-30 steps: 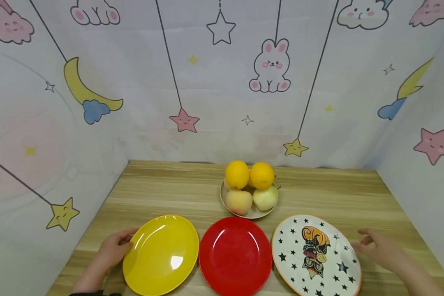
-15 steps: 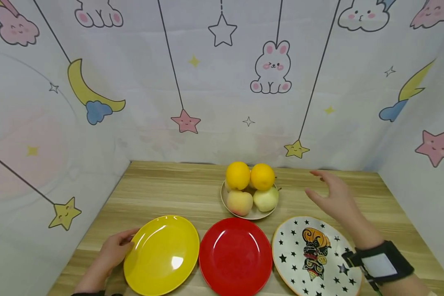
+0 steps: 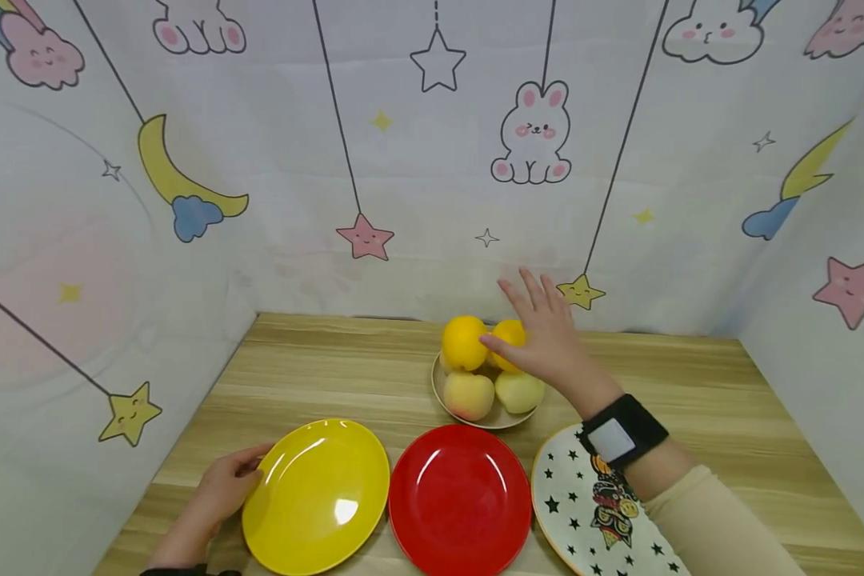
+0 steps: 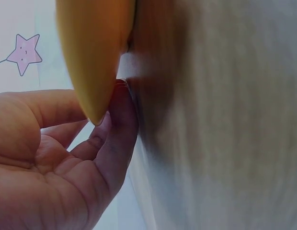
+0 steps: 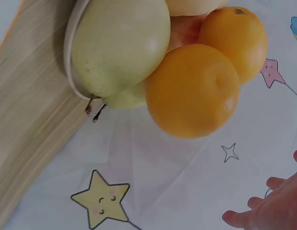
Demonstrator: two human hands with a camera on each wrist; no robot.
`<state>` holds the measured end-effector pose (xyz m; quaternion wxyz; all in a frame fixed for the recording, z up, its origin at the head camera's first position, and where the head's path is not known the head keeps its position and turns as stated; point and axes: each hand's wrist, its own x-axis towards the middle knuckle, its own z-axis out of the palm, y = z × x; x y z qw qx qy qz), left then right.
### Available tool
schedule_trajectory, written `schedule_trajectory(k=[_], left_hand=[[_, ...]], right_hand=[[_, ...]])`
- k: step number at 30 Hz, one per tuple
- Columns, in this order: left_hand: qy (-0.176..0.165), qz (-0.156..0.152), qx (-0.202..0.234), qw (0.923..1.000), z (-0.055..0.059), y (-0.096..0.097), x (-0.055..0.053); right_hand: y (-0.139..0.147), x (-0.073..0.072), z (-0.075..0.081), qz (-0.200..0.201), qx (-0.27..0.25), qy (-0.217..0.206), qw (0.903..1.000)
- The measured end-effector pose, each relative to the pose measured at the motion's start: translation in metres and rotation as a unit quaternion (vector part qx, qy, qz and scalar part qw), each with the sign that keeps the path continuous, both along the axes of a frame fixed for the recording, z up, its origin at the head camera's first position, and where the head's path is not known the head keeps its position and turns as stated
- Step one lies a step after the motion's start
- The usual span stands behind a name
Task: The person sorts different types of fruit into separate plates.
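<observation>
Ahead of the left hand (image 3: 223, 484), bare table (image 3: 317, 360) lies open up to the printed cloth (image 3: 295, 276), but the yellow plate (image 3: 317, 496) blocks the way to its right. Below the right hand (image 3: 547, 340), oranges (image 3: 465, 342) piled in a bowl (image 3: 501, 418) obstruct any descent, while the table to its right leaves free room.

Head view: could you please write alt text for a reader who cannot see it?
A person's right hand hovers, fingers spread, near a bowl holding oranges, a peach and a pale green pear. The left hand pinches the rim of a yellow plate; a red plate and a white star-patterned plate complete the row on the wood-grain table.
</observation>
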<state>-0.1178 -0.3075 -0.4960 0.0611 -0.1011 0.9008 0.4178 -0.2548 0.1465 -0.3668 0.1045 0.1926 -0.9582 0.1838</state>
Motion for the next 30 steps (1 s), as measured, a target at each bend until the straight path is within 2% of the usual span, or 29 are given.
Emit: schedule_trajectory(k=[7, 15, 22, 26, 30], left_hand=[[-0.004, 0.0, -0.007, 1.0, 0.0, 0.0, -0.002], [0.005, -0.001, -0.003, 1.0, 0.001, 0.001, 0.001], [-0.011, 0.007, -0.005, 0.9999, 0.003, 0.002, 0.001], [-0.017, 0.007, -0.004, 0.9998, 0.004, 0.002, 0.001], [-0.012, 0.005, -0.004, 0.9999, 0.004, 0.002, 0.001]], right_hand=[[-0.047, -0.013, -0.003, 0.017, 0.026, -0.016, 0.9994], [-0.08, -0.026, -0.016, 0.026, 0.059, -0.026, 0.9976], [-0.093, -0.027, -0.026, 0.008, 0.101, -0.033, 0.9943], [-0.094, -0.026, -0.033, -0.01, 0.105, -0.035, 0.9938], [-0.094, -0.026, -0.041, -0.008, 0.106, -0.021, 0.9941]])
